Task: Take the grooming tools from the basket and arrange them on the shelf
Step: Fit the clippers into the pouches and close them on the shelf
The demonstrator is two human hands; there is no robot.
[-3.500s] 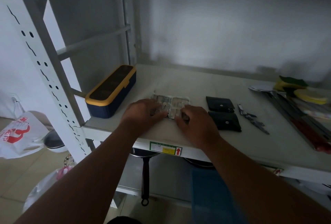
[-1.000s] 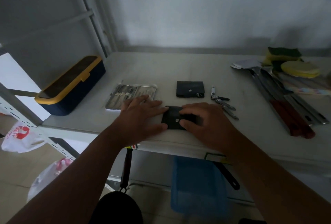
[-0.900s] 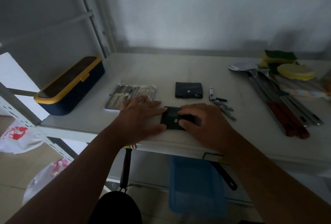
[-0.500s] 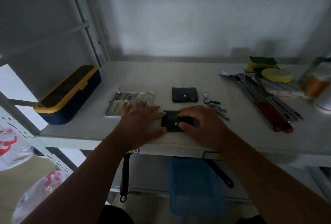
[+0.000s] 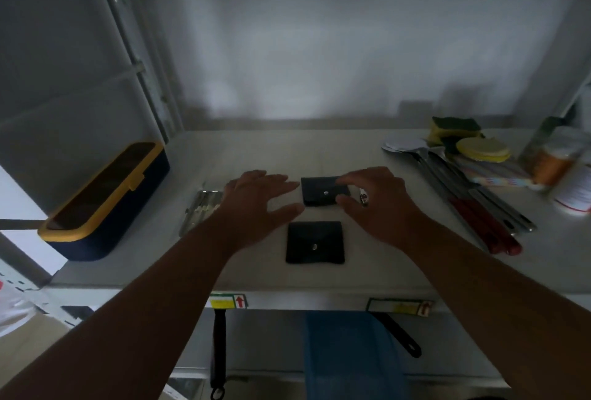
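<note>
Two black snap pouches lie on the white shelf (image 5: pixel 367 275). The near pouch (image 5: pixel 315 243) rests alone toward the front edge. My right hand (image 5: pixel 377 204) pinches the right edge of the far pouch (image 5: pixel 321 191) between thumb and fingers. My left hand (image 5: pixel 256 204) hovers just left of that pouch, holding nothing and with its fingers spread. A metal nail clipper (image 5: pixel 363 197) peeks out under my right hand. The silver manicure set tray (image 5: pixel 200 209) is partly hidden by my left wrist. The blue basket (image 5: pixel 351 351) sits below the shelf.
A navy box with a yellow rim (image 5: pixel 105 198) stands at the left. Red-handled utensils (image 5: pixel 473 211), sponges (image 5: pixel 457 131), a yellow round pad (image 5: pixel 483 150) and jars (image 5: pixel 556 163) fill the right side. Black pan handles (image 5: pixel 219 351) hang under the shelf.
Both hands have left the near pouch and moved back to the far one. My right hand has taken hold of its right edge. The view has tilted downward.
</note>
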